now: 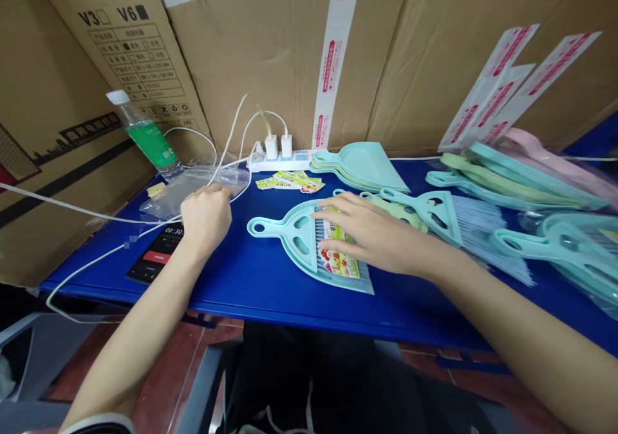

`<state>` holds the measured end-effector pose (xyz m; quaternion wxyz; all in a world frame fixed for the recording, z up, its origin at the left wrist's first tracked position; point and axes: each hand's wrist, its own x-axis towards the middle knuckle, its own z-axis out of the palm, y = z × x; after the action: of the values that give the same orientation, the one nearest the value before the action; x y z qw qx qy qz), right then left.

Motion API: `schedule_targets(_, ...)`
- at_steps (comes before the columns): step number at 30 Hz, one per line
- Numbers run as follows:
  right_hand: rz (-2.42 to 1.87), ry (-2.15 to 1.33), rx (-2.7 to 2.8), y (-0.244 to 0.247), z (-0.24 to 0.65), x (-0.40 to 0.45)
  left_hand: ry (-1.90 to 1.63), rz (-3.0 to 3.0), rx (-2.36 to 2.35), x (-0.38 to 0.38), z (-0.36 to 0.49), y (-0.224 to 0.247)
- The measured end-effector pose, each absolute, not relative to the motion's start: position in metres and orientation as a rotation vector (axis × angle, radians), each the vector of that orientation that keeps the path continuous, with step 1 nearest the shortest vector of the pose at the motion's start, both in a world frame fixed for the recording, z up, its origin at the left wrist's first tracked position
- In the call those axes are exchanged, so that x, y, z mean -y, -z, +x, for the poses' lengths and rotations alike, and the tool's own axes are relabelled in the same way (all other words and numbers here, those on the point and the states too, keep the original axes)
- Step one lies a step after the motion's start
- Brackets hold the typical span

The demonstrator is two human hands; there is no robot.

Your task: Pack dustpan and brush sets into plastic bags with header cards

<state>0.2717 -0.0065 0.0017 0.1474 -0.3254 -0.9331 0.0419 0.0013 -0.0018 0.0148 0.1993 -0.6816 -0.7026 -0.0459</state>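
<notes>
My right hand (369, 231) lies with fingers spread over a printed label card (342, 257). That card rests on the grey bristles of a mint-green hand brush (302, 231), which sits in a matching dustpan (290, 207) on the blue table. To the left, my left hand (206, 218) is closed at the edge of a stack of clear plastic bags (181, 186); its fingertips are hidden behind the hand. Several more label cards (290, 180) lie loose between the bags and a stack of nested dustpans (369, 160).
A phone (161, 250) lies by my left forearm, crossed by white cables. Behind stand a water bottle (149, 139) and a power strip (280, 161). More brushes (449, 218) and bagged dustpan sets (535, 170) cover the right side. Cardboard boxes (270, 54) wall the back.
</notes>
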Motion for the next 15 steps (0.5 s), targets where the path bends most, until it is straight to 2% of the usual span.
schedule_targets(7, -1.317, 0.005, 2.569, -0.004, 0.29, -0.008, 0.476, -2.103, 1.712, 0.003, -0.001, -0.014)
schedule_targets(10, -1.458, -0.007, 2.505, -0.001, 0.295, -0.015, 0.465, -2.353, 1.669, 0.002, -0.003, -0.014)
schedule_targets(15, -1.332, 0.063, 2.566, 0.007, 0.298, -0.03, 0.385, -2.46, 1.761, -0.001, -0.008, -0.018)
